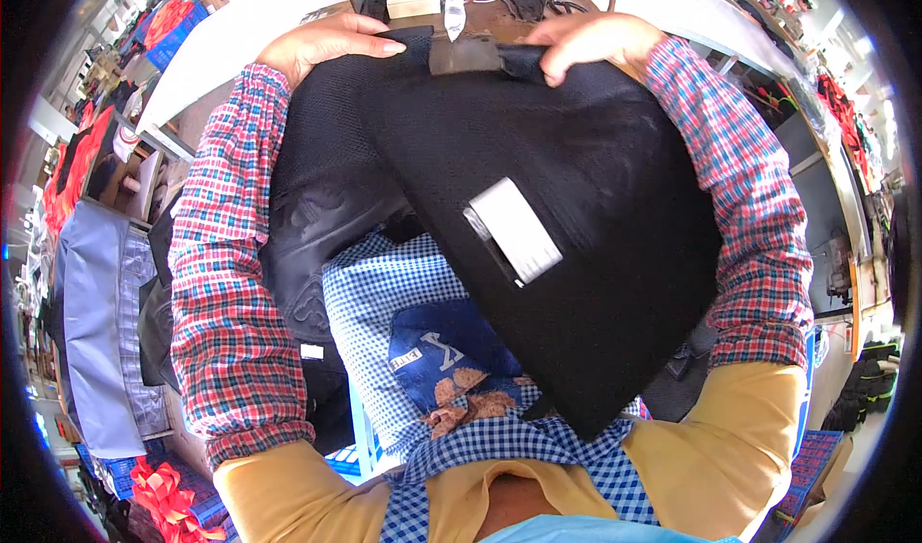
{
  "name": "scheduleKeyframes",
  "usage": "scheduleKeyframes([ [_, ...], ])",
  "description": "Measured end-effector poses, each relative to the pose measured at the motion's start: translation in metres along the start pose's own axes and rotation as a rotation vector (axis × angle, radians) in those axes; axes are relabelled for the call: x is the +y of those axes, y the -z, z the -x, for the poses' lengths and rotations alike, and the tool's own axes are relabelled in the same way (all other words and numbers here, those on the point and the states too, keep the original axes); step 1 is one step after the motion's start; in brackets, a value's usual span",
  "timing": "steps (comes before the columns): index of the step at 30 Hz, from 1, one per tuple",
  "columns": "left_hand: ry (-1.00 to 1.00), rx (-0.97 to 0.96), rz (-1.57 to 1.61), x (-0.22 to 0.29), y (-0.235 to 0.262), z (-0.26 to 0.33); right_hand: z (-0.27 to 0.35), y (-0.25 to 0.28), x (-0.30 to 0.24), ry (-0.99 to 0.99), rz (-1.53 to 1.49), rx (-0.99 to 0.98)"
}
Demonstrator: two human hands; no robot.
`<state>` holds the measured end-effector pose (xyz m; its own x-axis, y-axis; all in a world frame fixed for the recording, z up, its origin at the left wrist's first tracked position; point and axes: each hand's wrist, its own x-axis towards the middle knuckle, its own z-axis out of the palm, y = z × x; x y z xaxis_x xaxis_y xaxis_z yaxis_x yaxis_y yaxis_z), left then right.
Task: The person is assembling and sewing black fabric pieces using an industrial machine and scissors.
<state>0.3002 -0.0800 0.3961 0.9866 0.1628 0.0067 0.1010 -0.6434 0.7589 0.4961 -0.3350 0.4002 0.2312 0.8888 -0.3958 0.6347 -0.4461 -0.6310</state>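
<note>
A large black fabric piece (615,207) hangs from a sewing machine's work plate (467,56) toward my lap, with a white label (516,231) on its face. My left hand (331,46) grips the black mesh fabric at its upper left edge, the thumb on top and the other fingers partly hidden. On the other side of the plate, my right hand (597,46) holds the upper right edge, thumb over the cloth. Between both hands stands the machine's needle area (454,10); the needle itself is too small to make out.
A white tabletop (230,48) stretches to both sides of the machine. Grey sheet material (96,332) hangs at the left, above red ribbons (173,505) low down. A blue crate (179,36) with red material stands at the far left, and dark gloves (864,385) hang at the right.
</note>
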Motion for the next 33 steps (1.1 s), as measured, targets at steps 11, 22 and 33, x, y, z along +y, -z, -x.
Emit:
scheduleKeyframes([
  [11, -0.038, -0.127, -0.041, 0.009, -0.006, 0.008, 0.189, 0.025, 0.13, 0.04, 0.021, 0.142],
  [22, -0.383, -0.136, -0.13, 0.102, -0.102, 0.053, 0.117, -0.115, 0.011, 0.481, -0.522, 0.102],
  [33, -0.115, -0.453, -0.011, 0.068, -0.064, 0.091, 0.227, -0.068, 0.047, 0.009, -0.276, 0.582],
])
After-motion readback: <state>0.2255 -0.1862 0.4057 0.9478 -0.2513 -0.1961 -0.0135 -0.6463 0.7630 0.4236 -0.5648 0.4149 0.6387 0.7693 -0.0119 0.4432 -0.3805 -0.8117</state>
